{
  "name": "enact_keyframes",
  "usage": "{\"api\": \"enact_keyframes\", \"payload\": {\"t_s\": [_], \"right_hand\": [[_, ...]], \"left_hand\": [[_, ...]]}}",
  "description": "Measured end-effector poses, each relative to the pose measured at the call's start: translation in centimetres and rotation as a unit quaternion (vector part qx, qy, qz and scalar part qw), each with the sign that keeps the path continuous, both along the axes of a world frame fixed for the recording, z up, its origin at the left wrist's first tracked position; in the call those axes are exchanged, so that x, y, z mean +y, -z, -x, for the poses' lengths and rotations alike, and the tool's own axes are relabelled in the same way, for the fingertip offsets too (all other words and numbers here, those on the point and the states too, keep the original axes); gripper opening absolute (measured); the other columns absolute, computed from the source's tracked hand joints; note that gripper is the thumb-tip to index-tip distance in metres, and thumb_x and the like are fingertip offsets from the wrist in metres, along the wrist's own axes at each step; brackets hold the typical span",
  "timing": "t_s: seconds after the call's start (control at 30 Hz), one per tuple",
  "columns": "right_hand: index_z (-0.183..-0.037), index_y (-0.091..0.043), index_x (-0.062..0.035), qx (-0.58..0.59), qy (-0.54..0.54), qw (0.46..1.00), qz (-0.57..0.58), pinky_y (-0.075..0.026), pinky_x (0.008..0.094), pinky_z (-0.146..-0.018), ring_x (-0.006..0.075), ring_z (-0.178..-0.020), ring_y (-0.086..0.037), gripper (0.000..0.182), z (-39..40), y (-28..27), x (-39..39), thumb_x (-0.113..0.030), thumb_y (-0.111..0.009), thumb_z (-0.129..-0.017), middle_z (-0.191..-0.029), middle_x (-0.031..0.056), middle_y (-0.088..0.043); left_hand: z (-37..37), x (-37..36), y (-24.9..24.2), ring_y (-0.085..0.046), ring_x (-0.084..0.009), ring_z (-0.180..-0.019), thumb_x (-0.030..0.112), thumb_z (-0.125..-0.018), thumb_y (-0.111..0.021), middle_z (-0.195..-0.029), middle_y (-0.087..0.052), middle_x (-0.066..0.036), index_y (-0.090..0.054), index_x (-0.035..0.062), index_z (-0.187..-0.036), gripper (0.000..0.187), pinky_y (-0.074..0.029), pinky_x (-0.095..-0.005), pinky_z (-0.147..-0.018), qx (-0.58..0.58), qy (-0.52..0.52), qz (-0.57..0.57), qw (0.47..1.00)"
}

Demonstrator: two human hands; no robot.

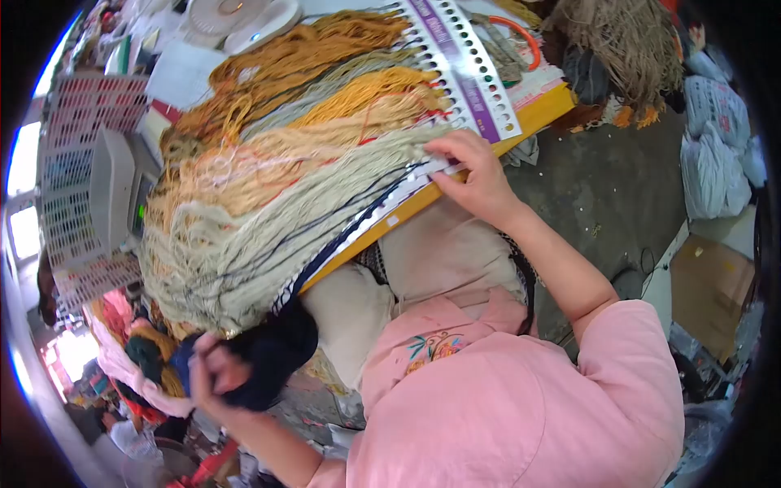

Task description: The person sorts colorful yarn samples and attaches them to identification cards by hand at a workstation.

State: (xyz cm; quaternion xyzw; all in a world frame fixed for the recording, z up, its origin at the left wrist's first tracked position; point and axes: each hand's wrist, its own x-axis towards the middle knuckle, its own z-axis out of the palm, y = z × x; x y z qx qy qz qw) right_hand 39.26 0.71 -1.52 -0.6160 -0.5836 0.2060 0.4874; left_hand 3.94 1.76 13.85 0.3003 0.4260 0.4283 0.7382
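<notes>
My right hand [476, 175] is at the table's front edge, thumb and forefinger closing around the end of the navy thread [350, 220] beside a white-and-purple card with a row of holes [468, 69]. Hanks of thread fan out from the card to the left: brown [301, 57], golden yellow [366, 91], peach [268, 159] and pale grey-green [220, 252]. Smeared by motion, my left hand [215, 370] is at the lower left, against a dark navy bundle [277, 358] that hangs below the table corner.
A yellow table edge [390, 224] runs across above my lap. Scissors with orange handles [525, 41] lie beyond the card. A plastic basket [77, 171] stands at the left, with a white scale-like device [118, 183] nearby. Plastic bags [712, 171] and a cardboard box [712, 285] are at the right.
</notes>
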Motion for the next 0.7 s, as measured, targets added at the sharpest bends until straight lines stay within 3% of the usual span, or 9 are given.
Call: {"api": "enact_keyframes", "payload": {"t_s": [0.03, 0.1, 0.17, 0.23, 0.27, 0.3, 0.37, 0.57, 0.7], "right_hand": [[-0.077, -0.052, -0.0018, 0.047, 0.018, 0.999, -0.006, -0.038, 0.0318, -0.067, 0.0241, -0.074, -0.049, 0.02, 0.8, -0.5, -0.2, -0.004, -0.059, -0.058, -0.075, 0.0086, -0.05], [-0.071, -0.051, -0.0006, 0.072, -0.009, 0.997, -0.009, -0.04, 0.0266, -0.058, 0.0188, -0.065, -0.05, 0.012, 2.5, -2.2, -1.3, -0.003, -0.059, -0.062, -0.073, 0.0077, -0.049], [-0.069, -0.052, 0.0, 0.151, -0.073, 0.986, 0.021, -0.038, 0.0199, -0.048, 0.0095, -0.059, -0.047, 0.007, 4.1, -4.2, -2.7, -0.004, -0.058, -0.069, -0.07, 0.0052, -0.048], [-0.071, -0.053, 0.0011, 0.327, -0.124, 0.93, 0.111, -0.036, 0.0172, -0.051, 0.0077, -0.059, -0.046, 0.006, 5.8, -5.9, -4.1, -0.001, -0.057, -0.068, -0.076, 0.0039, -0.049], [-0.075, -0.054, 0.003, 0.452, -0.163, 0.869, 0.115, -0.036, 0.0148, -0.048, 0.0049, -0.059, -0.046, 0.006, 6.8, -5.8, -4.4, 0.0, -0.054, -0.07, -0.079, 0.0038, -0.05], [-0.075, -0.054, 0.003, 0.451, -0.165, 0.87, 0.115, -0.036, 0.0148, -0.048, 0.0049, -0.059, -0.046, 0.006, 7.0, -6.1, -4.6, 0.0, -0.054, -0.07, -0.079, 0.0038, -0.05], [-0.077, -0.055, 0.0044, 0.54, -0.184, 0.802, 0.178, -0.037, 0.0157, -0.048, 0.0062, -0.059, -0.047, 0.008, 7.2, -6.6, -4.8, 0.002, -0.052, -0.07, -0.081, 0.0062, -0.051], [-0.075, -0.057, 0.003, 0.557, -0.2, 0.772, 0.232, -0.036, 0.0157, -0.045, 0.0048, -0.054, -0.045, 0.007, 5.8, -7.0, -4.1, 0.0, -0.051, -0.072, -0.074, 0.005, -0.054], [-0.072, -0.058, 0.0012, 0.567, -0.195, 0.782, 0.17, -0.035, 0.0149, -0.045, 0.0026, -0.053, -0.044, 0.007, 6.6, -6.7, -4.2, -0.001, -0.051, -0.072, -0.08, 0.0063, -0.056]], "left_hand": [[-3.7, -1.1, 1.0, -0.036, -0.0069, -0.051, 0.026, -0.08, -0.042, -0.068, -0.04, 0.0, -0.042, -0.0045, -0.1, 0.036, -0.032, -0.018, -0.047, 0.02, -0.044, 0.079, 0.996], [-8.3, -1.6, 3.7, -0.049, -0.0231, -0.085, 0.032, -0.084, -0.034, -0.099, -0.048, -0.017, -0.033, -0.0054, -0.113, 0.047, -0.041, -0.0371, -0.073, -0.055, 0.041, 0.105, 0.992], [-12.2, -1.6, 5.2, -0.035, -0.026, -0.11, 0.034, -0.086, -0.027, -0.116, -0.038, -0.017, -0.034, -0.0034, -0.114, 0.047, -0.033, -0.0414, -0.086, -0.162, 0.086, 0.125, 0.975], [-14.7, -2.0, 5.8, -0.034, -0.0198, -0.111, 0.036, -0.085, -0.026, -0.118, -0.038, -0.012, -0.033, -0.0019, -0.116, 0.049, -0.033, -0.0353, -0.088, -0.141, 0.113, 0.121, 0.976], [-15.1, -2.2, 5.9, -0.035, -0.0192, -0.11, 0.037, -0.085, -0.026, -0.119, -0.037, -0.012, -0.031, -0.0031, -0.118, 0.052, -0.032, -0.0309, -0.088, -0.112, 0.134, 0.108, 0.979], [-15.3, -2.3, 5.8, -0.035, -0.0192, -0.11, 0.037, -0.085, -0.026, -0.119, -0.037, -0.012, -0.031, -0.0031, -0.118, 0.052, -0.032, -0.0309, -0.088, -0.113, 0.132, 0.107, 0.979], [-15.3, -2.4, 5.6, -0.037, -0.0188, -0.108, 0.038, -0.085, -0.025, -0.12, -0.036, -0.012, -0.029, -0.0055, -0.117, 0.055, -0.032, -0.0288, -0.088, -0.159, 0.117, 0.118, 0.973], [-14.5, -2.7, 5.5, -0.045, -0.0215, -0.097, 0.04, -0.083, -0.029, -0.116, -0.038, -0.014, -0.033, -0.0073, -0.114, 0.057, -0.034, -0.0334, -0.085, -0.229, 0.06, 0.151, 0.96], [-15.0, -3.4, 6.3, -0.048, -0.0202, -0.092, 0.019, -0.079, -0.045, -0.114, -0.041, -0.013, -0.038, -0.0052, -0.111, 0.04, -0.038, -0.031, -0.079, -0.099, 0.113, 0.086, 0.985]]}}
